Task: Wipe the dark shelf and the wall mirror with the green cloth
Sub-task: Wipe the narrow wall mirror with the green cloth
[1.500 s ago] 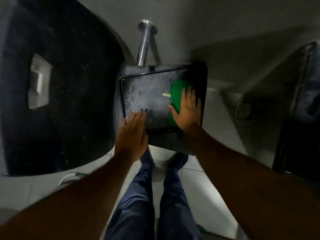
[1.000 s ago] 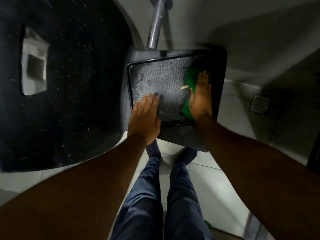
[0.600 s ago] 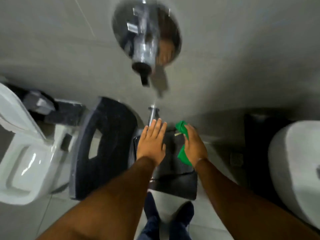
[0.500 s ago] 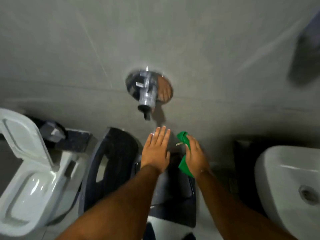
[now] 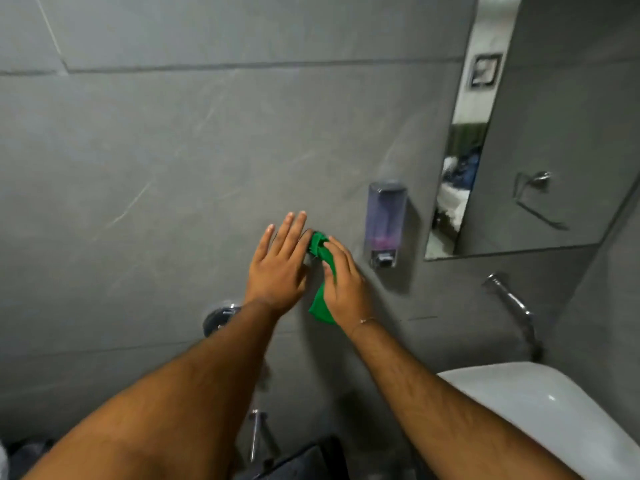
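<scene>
My right hand (image 5: 341, 284) holds the green cloth (image 5: 321, 282) up in front of the grey tiled wall, with cloth showing above and below the fingers. Just left of it, my left hand (image 5: 278, 268) is raised with fingers spread and straight; its fingertips reach the top of the cloth. The wall mirror (image 5: 533, 133) hangs at the upper right, well right of both hands. Only a corner of the dark shelf (image 5: 304, 462) shows at the bottom edge, below my forearms.
A soap dispenser (image 5: 385, 223) is fixed to the wall between my hands and the mirror. A white basin (image 5: 540, 407) sits at the lower right under a chrome tap (image 5: 512, 306). A chrome wall valve (image 5: 220, 315) shows behind my left wrist.
The view has swung up from the dark shelf to the wall. Both hands have lifted off the shelf, the right one carrying the green cloth, and the mirror has come into view.
</scene>
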Tool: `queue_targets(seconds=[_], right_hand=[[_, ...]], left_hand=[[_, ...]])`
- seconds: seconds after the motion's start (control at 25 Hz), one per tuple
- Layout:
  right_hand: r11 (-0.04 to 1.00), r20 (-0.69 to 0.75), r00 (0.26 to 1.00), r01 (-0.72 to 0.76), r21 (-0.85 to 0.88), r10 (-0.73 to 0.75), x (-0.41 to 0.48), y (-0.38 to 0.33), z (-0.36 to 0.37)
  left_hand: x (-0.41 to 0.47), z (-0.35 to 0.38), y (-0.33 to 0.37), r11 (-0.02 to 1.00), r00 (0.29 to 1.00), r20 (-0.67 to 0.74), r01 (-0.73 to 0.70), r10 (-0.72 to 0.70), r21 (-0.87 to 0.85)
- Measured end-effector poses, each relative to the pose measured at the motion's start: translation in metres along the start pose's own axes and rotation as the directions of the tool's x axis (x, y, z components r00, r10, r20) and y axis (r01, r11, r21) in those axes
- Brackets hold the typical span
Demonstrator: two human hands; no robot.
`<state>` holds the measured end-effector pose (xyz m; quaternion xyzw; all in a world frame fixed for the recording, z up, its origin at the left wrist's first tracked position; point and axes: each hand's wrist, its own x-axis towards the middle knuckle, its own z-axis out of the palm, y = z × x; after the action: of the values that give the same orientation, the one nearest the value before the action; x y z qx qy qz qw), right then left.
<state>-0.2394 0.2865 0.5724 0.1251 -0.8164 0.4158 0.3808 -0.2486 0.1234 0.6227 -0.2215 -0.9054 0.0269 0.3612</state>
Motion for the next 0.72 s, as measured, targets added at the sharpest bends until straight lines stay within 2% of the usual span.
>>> queue_targets(seconds=[0.08, 0.2, 0.32, 0.4, 0.48, 0.64, 0.72], right_hand=[[0.997, -0.09, 0.994, 0.071, 0.019, -0.069, 0.036, -0.026, -0.03], [0.988, -0.347, 0.933, 0.128, 0.087, -0.09, 0.078, -0.054, -0.077], [0.964, -0.554, 0.82, 0.012, 0.267, 0.143, 0.107, -0.066, -0.125], [0.925, -0.563, 0.777, -0.065, 0.374, 0.282, 0.128, -0.059, -0.159], [0.898, -0.58, 0.739, -0.078, 0.433, 0.344, 0.146, -0.035, -0.194], [0.945, -0.711, 0.656, -0.013, 0.326, 0.254, 0.157, 0.014, -0.226], [0.959, -0.689, 0.69, -0.029, 0.28, 0.222, 0.157, 0.048, -0.217]], left_hand=[[0.038, -0.029, 0.004, 0.999, 0.996, -0.078, -0.033, 0.034, 0.012], [0.102, -0.069, 0.017, 0.999, 0.97, -0.239, -0.043, 0.045, 0.014], [0.156, -0.096, 0.045, 0.996, 0.954, -0.288, -0.088, 0.081, -0.013], [0.189, -0.105, 0.062, 0.994, 0.95, -0.294, -0.113, 0.109, 0.004], [0.227, -0.105, 0.077, 0.992, 0.948, -0.292, -0.121, 0.123, 0.026], [0.295, -0.104, 0.104, 0.998, 0.943, -0.33, -0.062, 0.049, -0.027], [0.317, -0.097, 0.114, 0.998, 0.926, -0.377, -0.027, 0.006, -0.05]])
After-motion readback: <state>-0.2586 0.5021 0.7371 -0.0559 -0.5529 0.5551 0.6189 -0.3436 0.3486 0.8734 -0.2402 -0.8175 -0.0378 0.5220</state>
